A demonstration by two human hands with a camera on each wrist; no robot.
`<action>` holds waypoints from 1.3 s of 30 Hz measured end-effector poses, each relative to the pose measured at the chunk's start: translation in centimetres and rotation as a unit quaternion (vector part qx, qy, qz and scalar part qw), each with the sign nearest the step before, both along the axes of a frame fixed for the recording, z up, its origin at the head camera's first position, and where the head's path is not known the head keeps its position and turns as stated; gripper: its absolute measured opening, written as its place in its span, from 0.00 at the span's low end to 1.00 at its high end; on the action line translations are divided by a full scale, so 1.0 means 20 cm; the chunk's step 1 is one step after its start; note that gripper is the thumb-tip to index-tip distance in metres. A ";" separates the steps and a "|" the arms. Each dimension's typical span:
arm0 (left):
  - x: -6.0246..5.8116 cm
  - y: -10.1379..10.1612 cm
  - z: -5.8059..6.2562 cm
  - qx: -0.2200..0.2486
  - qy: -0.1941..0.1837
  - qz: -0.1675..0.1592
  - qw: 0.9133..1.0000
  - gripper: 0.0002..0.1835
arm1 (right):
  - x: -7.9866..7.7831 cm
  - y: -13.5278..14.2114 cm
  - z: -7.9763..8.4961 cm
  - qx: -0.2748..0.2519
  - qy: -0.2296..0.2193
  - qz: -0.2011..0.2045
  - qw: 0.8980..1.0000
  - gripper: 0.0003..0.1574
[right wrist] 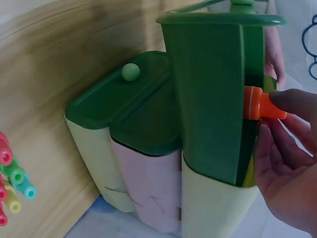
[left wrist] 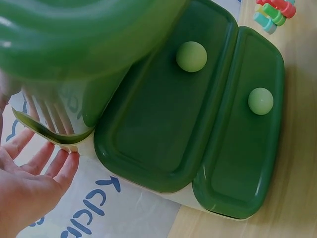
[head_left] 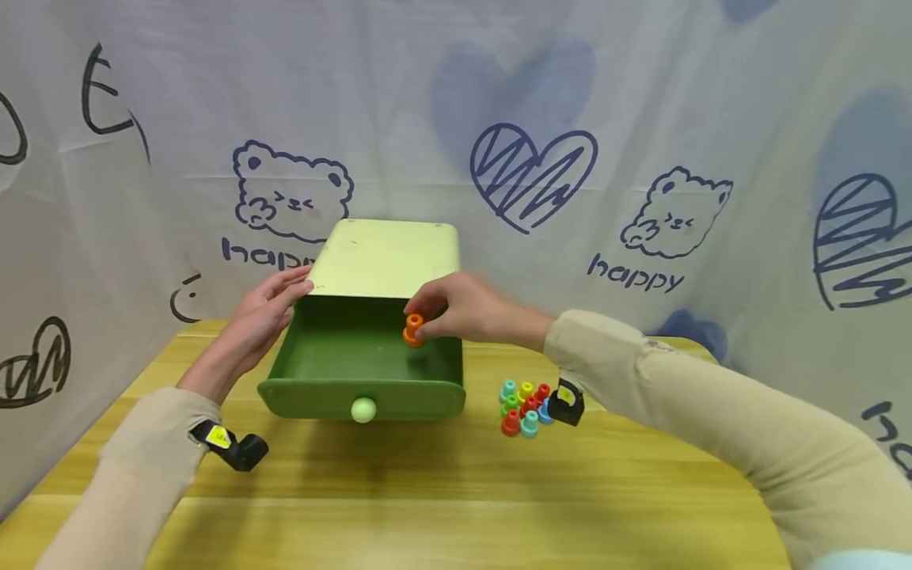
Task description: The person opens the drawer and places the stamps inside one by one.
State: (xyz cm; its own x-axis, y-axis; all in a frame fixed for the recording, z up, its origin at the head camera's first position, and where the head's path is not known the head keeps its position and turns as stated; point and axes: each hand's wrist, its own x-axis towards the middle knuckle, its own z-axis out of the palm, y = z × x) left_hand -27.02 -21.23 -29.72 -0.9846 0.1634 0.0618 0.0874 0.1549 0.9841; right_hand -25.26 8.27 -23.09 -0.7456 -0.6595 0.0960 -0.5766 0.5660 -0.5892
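A small drawer cabinet with a pale yellow-green top stands on the table, its green top drawer pulled out. My right hand pinches an orange plastic peg between thumb and fingers, over the right part of the open drawer. In the right wrist view that orange peg lies close to the drawer's side wall. My left hand rests with straight fingers against the cabinet's upper left side. From the left wrist view, its fingertips touch the casing beside the top drawer.
Several coloured pegs, red, green, yellow and blue, stand grouped on the wooden table right of the cabinet. Two lower drawers, a middle one and a bottom one, are closed. A printed white curtain hangs behind.
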 end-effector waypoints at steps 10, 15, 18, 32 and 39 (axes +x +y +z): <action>0.00 0.01 0.00 0.008 0.002 -0.002 1.000 0.39 | 0.03 -0.08 -0.07 -0.024 -0.034 -0.004 0.999 0.15; 0.01 0.01 -0.01 0.006 0.002 0.000 1.000 0.39 | 0.03 -0.10 -0.12 -0.042 -0.039 -0.012 0.998 0.14; 0.01 0.01 -0.01 0.005 0.003 0.001 1.000 0.39 | 0.03 -0.11 -0.13 -0.040 -0.032 -0.008 0.999 0.14; 0.00 0.02 -0.02 0.019 0.006 -0.003 1.000 0.38 | -0.01 -0.15 -0.16 -0.018 -0.013 0.007 1.000 0.15; 0.00 0.01 -0.03 0.026 0.013 0.003 1.000 0.37 | -0.02 -0.15 -0.16 -0.012 -0.010 0.009 1.000 0.15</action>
